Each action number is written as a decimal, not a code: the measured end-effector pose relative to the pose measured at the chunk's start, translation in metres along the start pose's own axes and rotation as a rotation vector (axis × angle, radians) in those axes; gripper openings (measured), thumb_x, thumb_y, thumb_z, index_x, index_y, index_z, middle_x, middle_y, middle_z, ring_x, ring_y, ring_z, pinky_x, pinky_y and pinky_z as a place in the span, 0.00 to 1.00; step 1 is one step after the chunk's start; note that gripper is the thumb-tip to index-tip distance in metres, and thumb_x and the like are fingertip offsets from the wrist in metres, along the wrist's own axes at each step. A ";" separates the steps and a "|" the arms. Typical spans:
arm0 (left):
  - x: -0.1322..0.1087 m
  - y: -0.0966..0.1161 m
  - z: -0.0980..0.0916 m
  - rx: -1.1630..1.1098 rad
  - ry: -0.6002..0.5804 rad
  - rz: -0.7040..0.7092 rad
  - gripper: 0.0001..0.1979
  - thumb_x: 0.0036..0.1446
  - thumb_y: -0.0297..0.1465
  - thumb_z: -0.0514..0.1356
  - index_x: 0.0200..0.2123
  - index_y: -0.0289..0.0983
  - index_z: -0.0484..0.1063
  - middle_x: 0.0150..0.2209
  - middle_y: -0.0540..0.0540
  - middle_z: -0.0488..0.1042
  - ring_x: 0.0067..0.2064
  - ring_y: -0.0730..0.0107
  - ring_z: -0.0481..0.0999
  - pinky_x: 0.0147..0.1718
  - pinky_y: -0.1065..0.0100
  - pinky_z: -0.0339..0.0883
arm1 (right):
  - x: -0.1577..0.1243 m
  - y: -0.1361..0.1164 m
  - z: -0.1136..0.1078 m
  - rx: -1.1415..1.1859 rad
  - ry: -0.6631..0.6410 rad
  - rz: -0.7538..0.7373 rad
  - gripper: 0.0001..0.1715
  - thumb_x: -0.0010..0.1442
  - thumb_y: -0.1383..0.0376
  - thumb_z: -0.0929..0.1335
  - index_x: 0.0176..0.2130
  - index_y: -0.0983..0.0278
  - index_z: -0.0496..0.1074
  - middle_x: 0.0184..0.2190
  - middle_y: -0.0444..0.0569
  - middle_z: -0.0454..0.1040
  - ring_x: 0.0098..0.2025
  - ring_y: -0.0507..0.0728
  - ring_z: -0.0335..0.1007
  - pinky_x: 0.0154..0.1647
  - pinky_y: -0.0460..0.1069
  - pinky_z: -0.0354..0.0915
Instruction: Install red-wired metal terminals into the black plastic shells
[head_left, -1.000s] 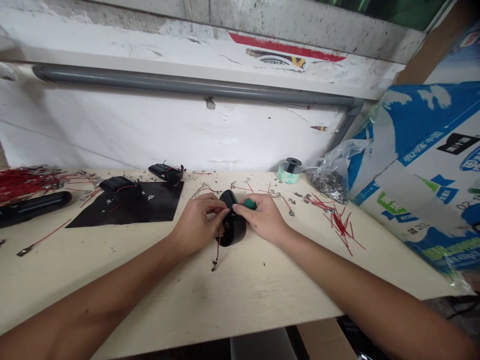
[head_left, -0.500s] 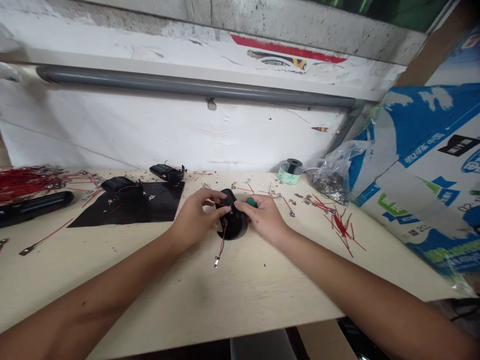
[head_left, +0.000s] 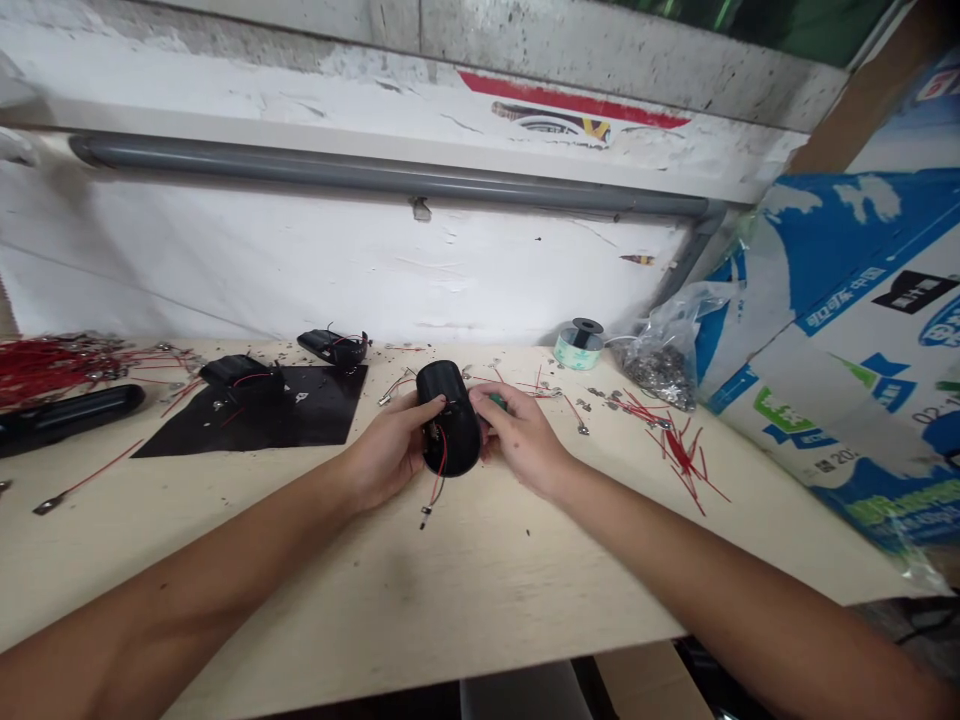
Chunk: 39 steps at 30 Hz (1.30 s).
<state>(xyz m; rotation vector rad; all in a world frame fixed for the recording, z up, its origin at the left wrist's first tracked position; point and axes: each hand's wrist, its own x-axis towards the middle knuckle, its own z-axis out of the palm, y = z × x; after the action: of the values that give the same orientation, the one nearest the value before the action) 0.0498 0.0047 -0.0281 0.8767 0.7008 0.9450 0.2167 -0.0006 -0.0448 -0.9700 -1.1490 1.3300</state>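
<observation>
A black rounded plastic housing [head_left: 453,445] is tilted up above the middle of the table. My left hand [head_left: 390,450] is closed around its left side, the thumb lying across the front. Red and dark wires [head_left: 439,470] come out of the housing and hang down, ending in a small metal tab [head_left: 425,514]. At the housing's right side, my right hand [head_left: 525,435] is closed with its fingertips against or close to the edge. Between those fingers shows a small green object [head_left: 497,401], mostly hidden by the hand.
A black mat [head_left: 315,420] bears another black housing [head_left: 241,378]; a further housing [head_left: 334,346] lies behind. Red wires [head_left: 52,370] are heaped left, more [head_left: 684,452] lie right. A tape roll [head_left: 577,350], a bag of metal parts [head_left: 660,370] and a blue-white carton [head_left: 847,350] stand right.
The housing has turned so that more of its rounded top shows. My left fingers have moved from the wires at its front to around its left side.
</observation>
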 end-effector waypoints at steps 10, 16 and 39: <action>-0.001 0.002 -0.002 0.073 0.000 -0.039 0.14 0.61 0.31 0.59 0.50 0.38 0.65 0.37 0.41 0.76 0.33 0.54 0.81 0.26 0.53 0.79 | 0.005 -0.003 -0.009 -0.255 0.127 -0.260 0.15 0.58 0.53 0.71 0.31 0.62 0.69 0.26 0.42 0.67 0.31 0.53 0.63 0.36 0.50 0.61; -0.006 0.004 0.001 0.146 -0.091 -0.057 0.15 0.61 0.32 0.59 0.51 0.38 0.64 0.43 0.39 0.75 0.32 0.56 0.80 0.20 0.60 0.76 | 0.000 -0.012 -0.004 -0.112 -0.026 -0.140 0.18 0.52 0.56 0.75 0.40 0.62 0.74 0.27 0.43 0.74 0.30 0.54 0.71 0.36 0.52 0.66; -0.008 0.003 0.006 0.139 0.005 -0.037 0.13 0.60 0.28 0.61 0.48 0.38 0.65 0.35 0.45 0.74 0.31 0.66 0.77 0.29 0.65 0.74 | 0.001 -0.010 -0.004 -0.180 0.043 -0.220 0.12 0.47 0.59 0.78 0.31 0.61 0.81 0.29 0.49 0.79 0.31 0.56 0.73 0.34 0.53 0.69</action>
<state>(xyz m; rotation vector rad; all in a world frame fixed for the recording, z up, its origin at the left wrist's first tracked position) 0.0506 -0.0033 -0.0220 0.9803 0.7917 0.8733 0.2227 0.0003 -0.0360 -0.9651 -1.3188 1.0388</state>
